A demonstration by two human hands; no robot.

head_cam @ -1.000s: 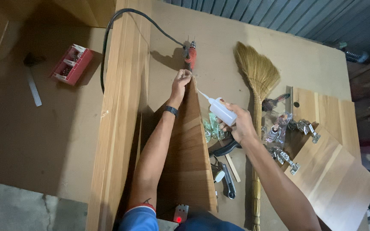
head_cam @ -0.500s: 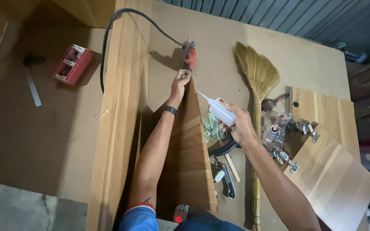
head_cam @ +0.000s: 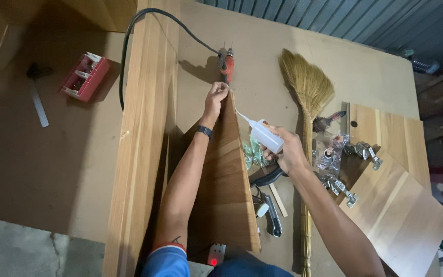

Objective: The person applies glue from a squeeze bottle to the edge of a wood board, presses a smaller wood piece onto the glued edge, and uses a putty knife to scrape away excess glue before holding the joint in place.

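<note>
My left hand (head_cam: 215, 99) grips the far top corner of an upright wooden panel (head_cam: 226, 190) that stands on edge in front of me. My right hand (head_cam: 286, 150) holds a white squeeze bottle (head_cam: 263, 135) with a long thin nozzle. The nozzle points left at the panel's top edge, a short way below my left hand. A black band sits on my left wrist.
A long wooden plank (head_cam: 142, 133) lies left of my arm. A red power drill (head_cam: 226, 62) with a black cable lies beyond the panel. A straw broom (head_cam: 307, 107), metal hinges (head_cam: 342, 185), wooden boards (head_cam: 397, 205), a utility knife (head_cam: 274, 220) and a red parts box (head_cam: 84, 77) lie around.
</note>
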